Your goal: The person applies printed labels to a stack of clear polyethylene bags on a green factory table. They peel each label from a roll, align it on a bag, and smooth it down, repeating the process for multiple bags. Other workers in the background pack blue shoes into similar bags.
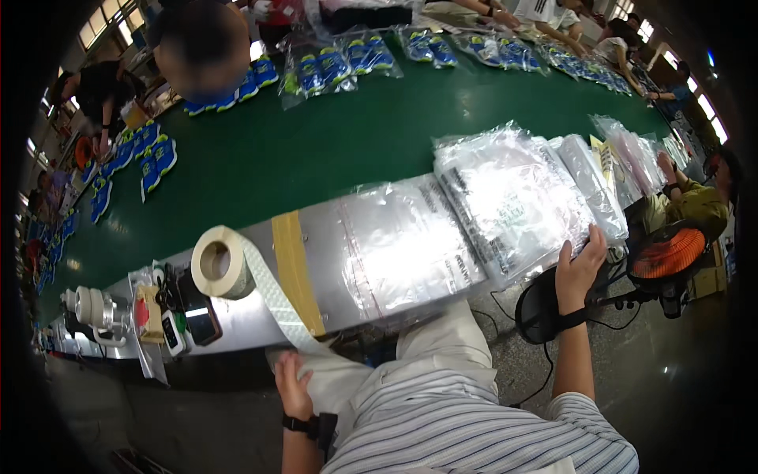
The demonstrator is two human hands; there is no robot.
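Note:
My right hand rests at the near right corner of a stack of clear plastic bags, thumb and fingers spread on its edge. My left hand is over my lap below the table edge, fingers loosely bent and apart, with nothing visible in it. Just above it, the loose end of a white sticker strip hangs over the edge from a roll of stickers. Left of the stack, a flat clear bag lies on the metal ledge.
Beyond the ledge runs a green conveyor belt with blue shoes and bagged pairs. A phone and a tape dispenser lie left. An orange fan stands right, near a seated co-worker. Other people work across the belt.

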